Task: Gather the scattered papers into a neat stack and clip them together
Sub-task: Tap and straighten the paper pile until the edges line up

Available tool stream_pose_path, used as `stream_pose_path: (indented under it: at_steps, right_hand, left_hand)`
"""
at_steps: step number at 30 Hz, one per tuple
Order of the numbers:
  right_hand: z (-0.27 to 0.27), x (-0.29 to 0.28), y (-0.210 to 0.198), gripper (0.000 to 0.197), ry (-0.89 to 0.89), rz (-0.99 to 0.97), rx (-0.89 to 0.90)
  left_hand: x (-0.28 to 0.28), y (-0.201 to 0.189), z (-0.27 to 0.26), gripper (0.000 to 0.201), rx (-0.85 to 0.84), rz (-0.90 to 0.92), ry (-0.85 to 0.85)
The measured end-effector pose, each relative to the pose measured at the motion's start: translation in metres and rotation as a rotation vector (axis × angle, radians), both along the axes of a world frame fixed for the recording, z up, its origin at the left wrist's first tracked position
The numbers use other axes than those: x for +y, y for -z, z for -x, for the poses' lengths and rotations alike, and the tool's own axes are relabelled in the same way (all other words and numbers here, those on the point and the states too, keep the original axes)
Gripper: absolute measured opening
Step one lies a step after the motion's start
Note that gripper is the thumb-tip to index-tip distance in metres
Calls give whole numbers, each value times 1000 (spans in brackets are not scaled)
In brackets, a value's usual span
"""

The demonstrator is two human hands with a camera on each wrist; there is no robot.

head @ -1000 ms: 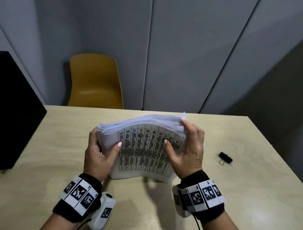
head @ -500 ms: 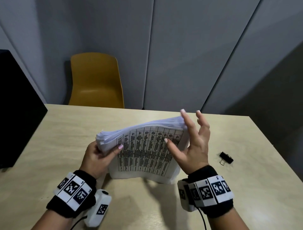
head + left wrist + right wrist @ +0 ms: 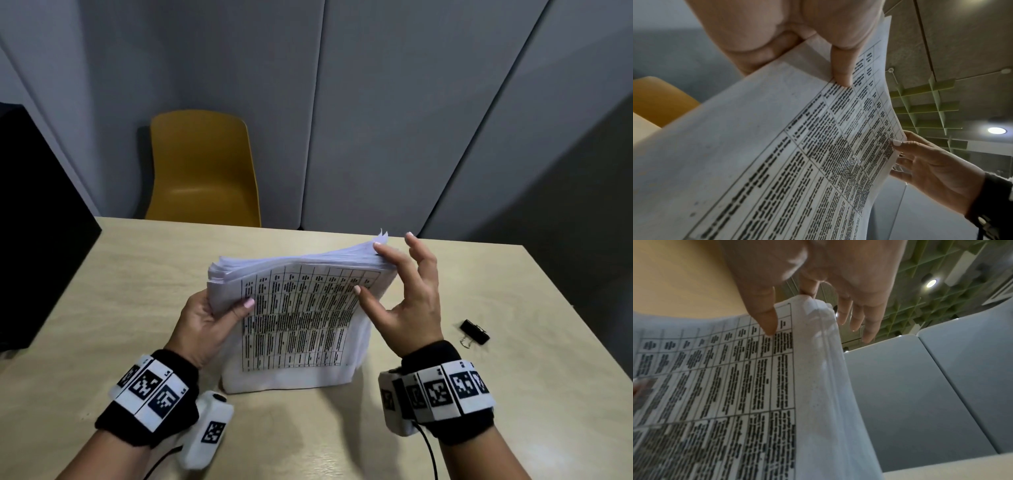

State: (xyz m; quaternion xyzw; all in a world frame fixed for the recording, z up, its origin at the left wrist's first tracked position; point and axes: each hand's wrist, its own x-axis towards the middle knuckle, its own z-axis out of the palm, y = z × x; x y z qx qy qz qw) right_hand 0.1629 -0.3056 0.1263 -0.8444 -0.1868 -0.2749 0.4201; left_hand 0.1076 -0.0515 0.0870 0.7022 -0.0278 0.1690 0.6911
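Observation:
A thick paper stack (image 3: 298,325) stands on its bottom edge on the table, with a printed table on the sheet facing me. My left hand (image 3: 212,311) grips its upper left corner, thumb on the front and fingers behind. My right hand (image 3: 394,281) is at the upper right corner with straight, spread fingers; the thumb rests on the front sheet and the index finger lies against the top edge. A black binder clip (image 3: 474,331) lies on the table to the right of my right wrist. The wrist views show the stack (image 3: 777,162) (image 3: 735,386) close up.
The light wooden table (image 3: 137,274) reaches to its far edge, behind which a yellow chair (image 3: 202,171) stands against grey wall panels. A large black object (image 3: 34,222) sits at the table's left edge.
My right hand has loosened from a full grip, and its fingers have straightened and spread. The stack's top right corner has risen. My left hand keeps its hold.

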Motion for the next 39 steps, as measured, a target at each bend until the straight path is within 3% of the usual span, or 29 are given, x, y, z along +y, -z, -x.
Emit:
stream_pose_path:
  at_steps: [2,5,7,9,11,12,14,17,20,24,27,29,32,34,39]
  right_hand:
    - [-4,-4,3,82,-91,-114,108]
    - [-16,-9,13,122,-322,-446,495]
    - [-25,-10,21,110,-408,-500,650]
    - [-27,-6,23,72,-439,-518,698]
    - [-23,4,24,31,-440,-558,627]
    - [-19,8,24,29,-419,-576,561]
    - [-14,15,28,35,-382,-632,419]
    - [-5,22,28,27,-288,-632,283]
    - [7,23,31,28,-243,-580,314]
    - [9,15,42,53,-263,-574,540]
    - [12,20,46,19,-212,-502,603]
    - [20,29,46,12,-214,-494,560]
    - [28,36,34,50,-170,-576,460]
    - [31,40,20,62,-134,-678,388]
    - [20,52,-13,69,71,-813,305]
  left_hand:
    - [0,0,0,46,-4,36,14]
    - [4,0,2,51,18,73,41]
    - [8,1,2,59,33,72,60]
    - [6,-1,3,57,39,73,48]
    - [-4,-3,4,32,56,101,-39]
    - [-11,-5,6,23,67,100,-112]
    - [-19,-10,5,22,22,29,-217]
    - [-22,-16,2,23,-37,-84,-285]
    - [-21,-13,2,34,-65,-102,-306]
    - [-16,-7,2,49,-6,-61,-306]
    - [-18,-7,1,39,-1,-70,-264]
    - [-21,-11,3,40,-14,-68,-240]
    - [-19,-20,6,63,-68,10,-269]
    - [-20,-31,9,79,-91,60,-304]
    - [-26,-54,-9,69,5,141,-534]
